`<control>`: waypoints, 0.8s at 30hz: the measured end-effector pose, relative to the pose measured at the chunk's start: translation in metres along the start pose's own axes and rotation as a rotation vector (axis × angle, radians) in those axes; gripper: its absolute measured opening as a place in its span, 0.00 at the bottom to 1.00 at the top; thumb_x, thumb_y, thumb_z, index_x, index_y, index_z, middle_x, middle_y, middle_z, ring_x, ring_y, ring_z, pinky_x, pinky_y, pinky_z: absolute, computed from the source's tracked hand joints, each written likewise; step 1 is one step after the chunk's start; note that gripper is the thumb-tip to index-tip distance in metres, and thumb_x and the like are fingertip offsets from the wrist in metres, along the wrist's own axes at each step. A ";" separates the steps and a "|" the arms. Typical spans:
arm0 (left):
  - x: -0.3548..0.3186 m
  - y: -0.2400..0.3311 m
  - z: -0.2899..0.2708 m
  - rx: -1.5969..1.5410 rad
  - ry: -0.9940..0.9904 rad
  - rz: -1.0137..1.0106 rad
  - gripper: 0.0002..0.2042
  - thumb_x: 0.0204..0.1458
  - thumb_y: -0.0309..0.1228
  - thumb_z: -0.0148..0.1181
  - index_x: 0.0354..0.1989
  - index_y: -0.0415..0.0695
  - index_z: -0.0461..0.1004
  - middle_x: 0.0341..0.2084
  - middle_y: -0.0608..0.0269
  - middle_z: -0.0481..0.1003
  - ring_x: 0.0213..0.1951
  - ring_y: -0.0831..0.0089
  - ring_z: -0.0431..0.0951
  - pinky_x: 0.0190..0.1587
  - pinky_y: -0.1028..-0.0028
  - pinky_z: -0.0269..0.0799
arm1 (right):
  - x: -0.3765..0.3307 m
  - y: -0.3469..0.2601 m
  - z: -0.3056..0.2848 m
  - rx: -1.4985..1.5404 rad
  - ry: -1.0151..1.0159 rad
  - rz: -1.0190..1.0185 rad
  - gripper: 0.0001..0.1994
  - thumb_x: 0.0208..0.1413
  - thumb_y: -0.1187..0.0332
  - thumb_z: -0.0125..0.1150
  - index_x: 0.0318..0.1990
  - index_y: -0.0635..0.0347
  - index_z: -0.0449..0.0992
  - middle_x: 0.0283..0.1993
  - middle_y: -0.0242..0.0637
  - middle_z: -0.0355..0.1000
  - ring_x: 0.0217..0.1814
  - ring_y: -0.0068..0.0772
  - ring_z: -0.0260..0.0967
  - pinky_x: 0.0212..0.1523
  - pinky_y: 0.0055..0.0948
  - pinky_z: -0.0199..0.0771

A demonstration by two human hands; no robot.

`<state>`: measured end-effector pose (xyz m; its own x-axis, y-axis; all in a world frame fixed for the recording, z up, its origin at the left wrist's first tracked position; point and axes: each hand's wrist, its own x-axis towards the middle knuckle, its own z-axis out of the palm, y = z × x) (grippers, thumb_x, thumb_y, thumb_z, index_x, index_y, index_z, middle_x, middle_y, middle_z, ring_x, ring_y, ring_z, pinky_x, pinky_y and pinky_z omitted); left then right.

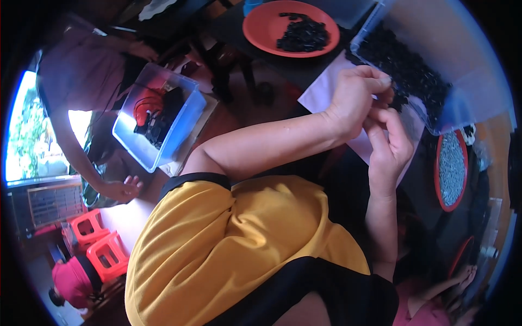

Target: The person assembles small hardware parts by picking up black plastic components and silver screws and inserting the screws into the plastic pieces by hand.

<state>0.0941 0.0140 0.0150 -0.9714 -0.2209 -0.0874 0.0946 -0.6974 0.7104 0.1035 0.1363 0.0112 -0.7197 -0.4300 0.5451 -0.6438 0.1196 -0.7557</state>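
My left hand (353, 100) reaches in from the left, thumb and fingertips pinched together. Just below and to the right is my right hand (390, 142), its fingers also closed in a pinch close to the left fingertips. Whatever sits between the fingers is too small and too covered to make out. Under both hands lies a whitish sheet (325, 92) on the dark table. Beyond them stands a clear plastic bin (472, 103) holding many small black parts (399, 57). More black pieces (305, 36) lie on a round red plate (255, 33) at the far side.
A red-rimmed oval tray (449, 207) of small silvery metal pieces (451, 168) sits at the right. To the left, a clear bluish bin (187, 117) holds red and black items. A person (81, 76) stands near it; red stools (109, 255) are behind.
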 end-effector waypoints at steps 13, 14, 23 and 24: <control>-0.012 -0.012 -0.002 -0.051 0.085 -0.061 0.04 0.58 0.24 0.58 0.32 0.38 0.74 0.25 0.59 0.76 0.28 0.73 0.76 0.34 0.75 0.73 | -0.005 -0.006 -0.010 -0.159 -0.139 -0.101 0.07 0.54 0.81 0.60 0.41 0.65 0.76 0.39 0.38 0.74 0.44 0.38 0.74 0.45 0.32 0.73; -0.014 -0.012 -0.002 -0.049 0.089 -0.060 0.04 0.58 0.25 0.58 0.32 0.38 0.74 0.25 0.60 0.76 0.28 0.74 0.76 0.34 0.76 0.73 | -0.006 -0.006 -0.010 -0.156 -0.139 -0.082 0.07 0.54 0.81 0.60 0.41 0.65 0.76 0.39 0.38 0.74 0.44 0.38 0.74 0.45 0.32 0.73; -0.011 -0.020 -0.020 -0.001 0.019 -0.073 0.06 0.61 0.27 0.56 0.34 0.38 0.75 0.29 0.60 0.77 0.30 0.74 0.76 0.36 0.76 0.73 | -0.011 0.003 0.001 -0.208 -0.079 -0.258 0.08 0.46 0.85 0.56 0.34 0.64 0.72 0.35 0.43 0.70 0.36 0.48 0.72 0.37 0.39 0.73; -0.009 -0.023 -0.020 0.013 0.010 -0.062 0.06 0.61 0.27 0.56 0.33 0.38 0.75 0.28 0.60 0.77 0.29 0.75 0.76 0.36 0.76 0.73 | -0.012 0.005 0.002 -0.202 -0.066 -0.246 0.09 0.44 0.85 0.55 0.33 0.63 0.71 0.34 0.43 0.69 0.36 0.49 0.71 0.36 0.40 0.72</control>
<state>0.1046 0.0185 -0.0146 -0.9731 -0.1843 -0.1385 0.0313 -0.7008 0.7126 0.1092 0.1404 0.0007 -0.5221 -0.5241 0.6729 -0.8396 0.1771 -0.5136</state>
